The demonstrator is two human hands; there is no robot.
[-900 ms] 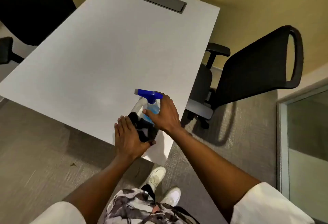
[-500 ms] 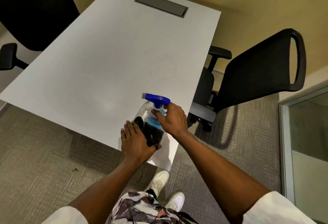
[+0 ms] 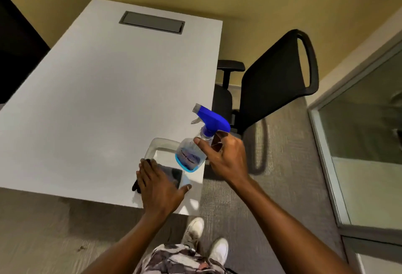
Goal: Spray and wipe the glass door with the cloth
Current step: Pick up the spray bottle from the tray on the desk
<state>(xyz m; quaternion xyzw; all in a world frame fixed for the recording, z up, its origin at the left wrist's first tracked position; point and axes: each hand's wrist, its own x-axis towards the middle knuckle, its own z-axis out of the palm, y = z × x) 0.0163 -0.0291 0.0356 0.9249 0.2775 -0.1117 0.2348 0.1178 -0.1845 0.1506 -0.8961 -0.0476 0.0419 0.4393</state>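
Here, right hand (image 3: pixel 226 156) fingers clamped on spray bottle (image 3: pixel 191 154), blue liquid low; left hand (image 3: pixel 158 184) fingers flat on dark cloth (image 3: pixel 171 174) in clear tray (image 3: pixel 156 145).

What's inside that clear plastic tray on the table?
The clear tray holds a dark cloth, which the left hand presses flat on. Its far end is bare. The hand hides part of the cloth. The right hand holds the spray bottle lifted above it.
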